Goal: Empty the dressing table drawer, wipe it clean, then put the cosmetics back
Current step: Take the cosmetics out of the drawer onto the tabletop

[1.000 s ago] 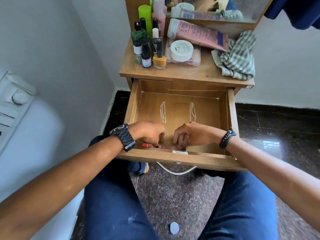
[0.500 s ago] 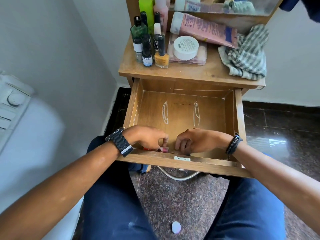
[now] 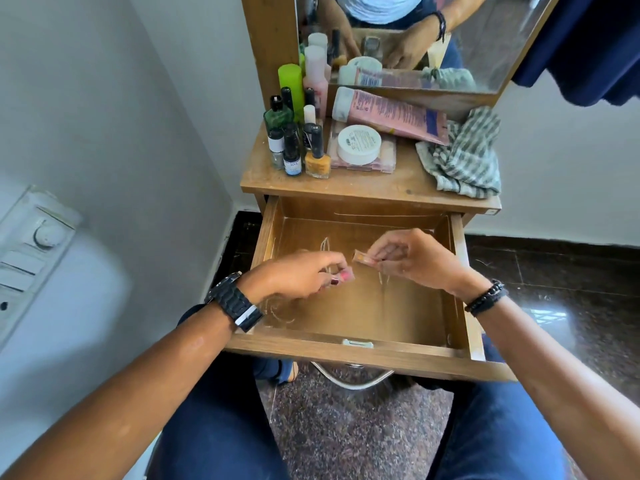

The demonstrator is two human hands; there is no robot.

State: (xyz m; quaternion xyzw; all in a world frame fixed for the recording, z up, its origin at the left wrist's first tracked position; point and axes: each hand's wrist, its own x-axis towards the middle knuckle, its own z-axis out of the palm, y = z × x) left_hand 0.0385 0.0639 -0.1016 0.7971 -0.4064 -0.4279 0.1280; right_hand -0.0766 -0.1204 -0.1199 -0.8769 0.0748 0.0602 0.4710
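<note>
The wooden drawer (image 3: 464,258) of the dressing table stands pulled out, its floor bare apart from pale scratch marks. Over its middle, my left hand (image 3: 298,278) pinches a small pink and dark red cosmetic stick (image 3: 343,277). My right hand (image 3: 412,261) pinches a small orange-brown sachet (image 3: 363,258) at the same height. The two hands are close, apart by a few centimetres. On the table top (image 3: 367,185) stand several small bottles (image 3: 294,143), a white jar (image 3: 359,144), a pink tube (image 3: 394,114) and a striped cloth (image 3: 464,157).
A mirror (image 3: 485,39) rises behind the table top. A grey wall with a switch panel (image 3: 31,251) is on the left. Dark blue fabric (image 3: 588,46) hangs at the upper right. My knees in blue jeans sit under the drawer front, with its metal handle (image 3: 349,381) between them.
Both hands have lifted from the drawer's front inner edge towards its middle, each bringing up a small item. The view has tilted up, showing the mirror.
</note>
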